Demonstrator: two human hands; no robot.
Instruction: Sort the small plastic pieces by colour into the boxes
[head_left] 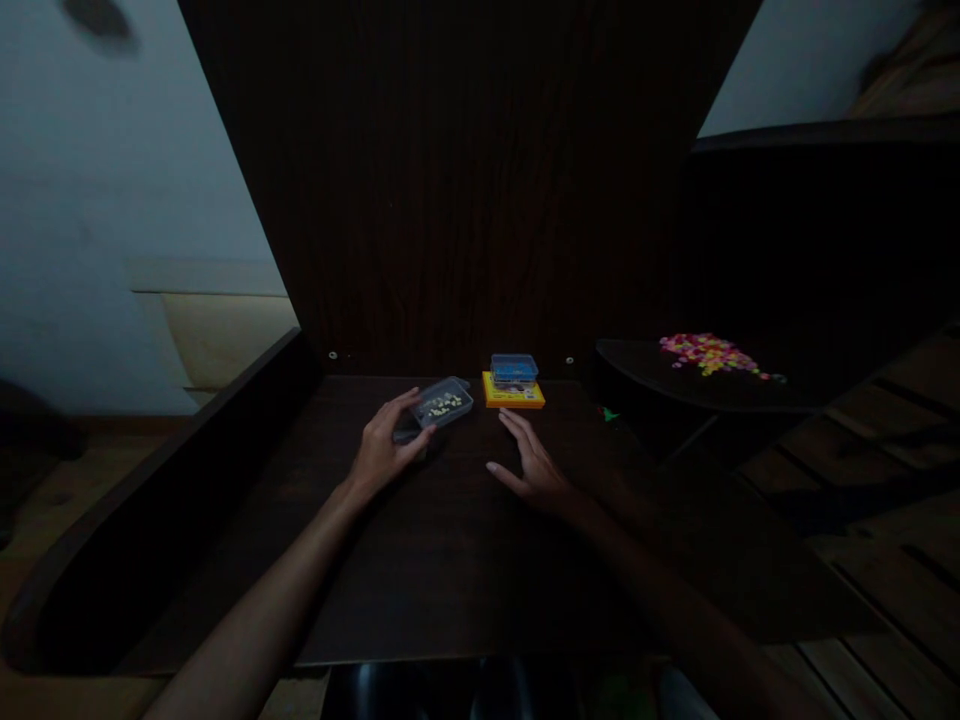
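Note:
My left hand (381, 447) has its thumb and fingers around the left end of a small clear plastic box (465, 403). Several small pale pieces (441, 404) lie inside the box. Part of another clear edge shows under my left hand, too dim to make out. My right hand (532, 470) hovers over or rests on the dark tabletop, fingers apart and holding nothing. Just beyond its fingertips is a yellow box (514, 398), with a second clear plastic box (514, 368) holding blue contents on top of it.
The dark wooden tabletop (420, 560) meets a tall dark back panel (465, 200). A raised side board (165, 480) runs along the left. On a rounded shelf at the right sits a pile of pink, red and yellow pieces (709, 353). A small green item (609, 414) lies near the right edge.

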